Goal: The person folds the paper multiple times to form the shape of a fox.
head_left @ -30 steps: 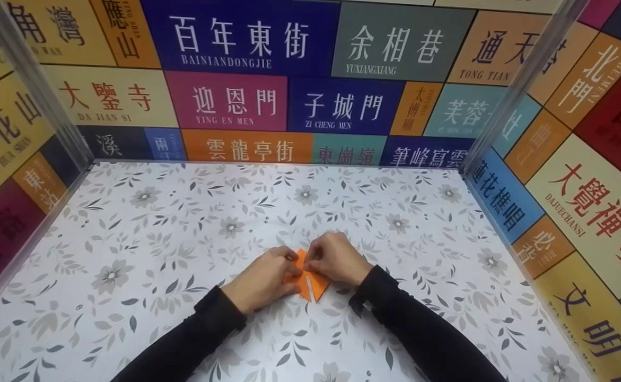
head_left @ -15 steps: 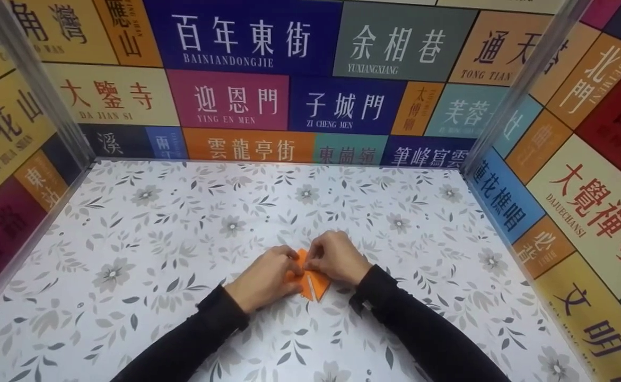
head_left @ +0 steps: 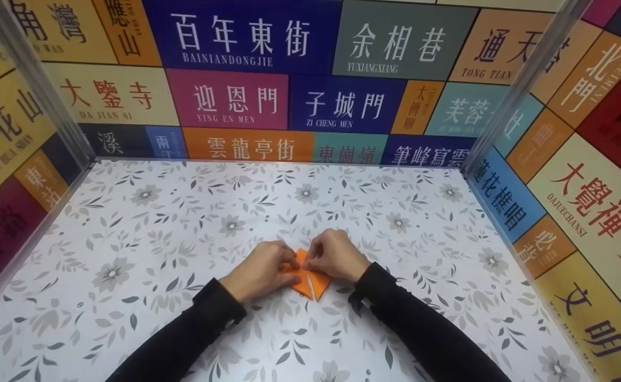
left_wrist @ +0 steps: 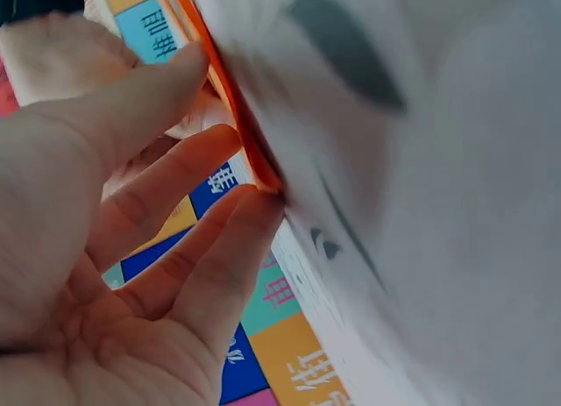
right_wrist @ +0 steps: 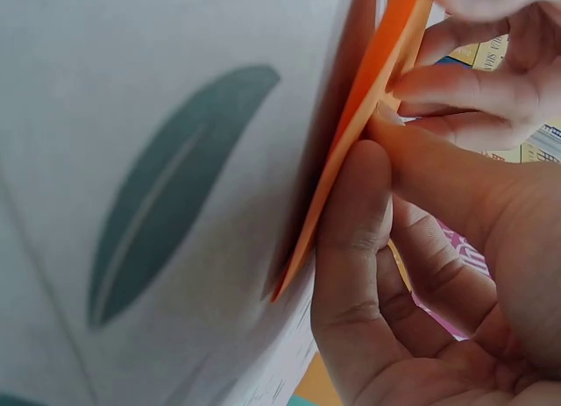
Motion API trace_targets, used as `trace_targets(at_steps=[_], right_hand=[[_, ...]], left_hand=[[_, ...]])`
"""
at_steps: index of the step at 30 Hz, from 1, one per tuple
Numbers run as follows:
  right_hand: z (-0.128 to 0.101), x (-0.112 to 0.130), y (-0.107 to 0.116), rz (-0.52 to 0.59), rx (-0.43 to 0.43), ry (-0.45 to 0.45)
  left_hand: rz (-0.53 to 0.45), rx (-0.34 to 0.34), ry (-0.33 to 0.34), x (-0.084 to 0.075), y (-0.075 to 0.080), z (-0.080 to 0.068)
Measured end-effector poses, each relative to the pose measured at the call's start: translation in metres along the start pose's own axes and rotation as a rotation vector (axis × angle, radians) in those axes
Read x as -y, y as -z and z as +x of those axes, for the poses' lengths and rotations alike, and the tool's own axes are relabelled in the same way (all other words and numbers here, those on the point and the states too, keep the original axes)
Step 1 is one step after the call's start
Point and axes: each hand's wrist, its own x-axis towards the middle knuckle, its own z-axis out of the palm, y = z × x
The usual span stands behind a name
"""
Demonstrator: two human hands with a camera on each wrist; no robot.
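A small folded orange paper (head_left: 309, 281) lies on the floral table (head_left: 146, 239), near the front middle. My left hand (head_left: 288, 263) rests on its left side; in the left wrist view its fingertips (left_wrist: 254, 204) press against the orange paper (left_wrist: 230, 95). My right hand (head_left: 310, 261) is on the paper's right side. In the right wrist view its thumb (right_wrist: 355, 239) lies along the raised edge of the orange paper (right_wrist: 372, 99) while the curled fingers (right_wrist: 456, 86) bear on the other face, pinching it. Both hands hide most of the paper.
Walls covered in coloured sign panels (head_left: 246, 101) close in the table at the back and on both sides. Metal corner posts (head_left: 517, 85) stand at the back corners. Black sleeves (head_left: 421, 334) reach in from the front edge.
Almost nothing: both hands stay on the orange paper, and the left hand has crept slightly away from me.
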Motion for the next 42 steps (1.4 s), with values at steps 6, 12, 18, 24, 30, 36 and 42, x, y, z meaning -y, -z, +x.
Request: trace_targets(at_steps=[6,12,18,24,30,36,42], right_hand=[[0.001,0.000,0.000,0.038,0.021,-0.012],[0.000,0.000,0.000,0.052,0.027,-0.024],[-0.001,-0.001,-0.001,0.062,0.026,-0.025],[-0.002,-0.001,-0.001,0.048,0.026,-0.035],[-0.002,-0.001,-0.001,0.036,0.031,-0.046],[-0.001,0.000,-0.001,0.055,0.043,-0.068],[-0.002,0.000,-0.001,0.061,0.041,-0.062]], left_hand=[[-0.065,0.024,0.177,0.017,0.011,0.018],[-0.079,0.063,0.283,0.028,0.012,0.040],[-0.124,0.065,0.351,0.031,0.012,0.054],[-0.119,0.056,0.403,0.032,0.010,0.060],[-0.102,0.045,0.427,0.032,0.011,0.061],[-0.104,0.038,0.397,0.031,0.013,0.057],[-0.100,0.071,0.396,0.029,0.015,0.053]])
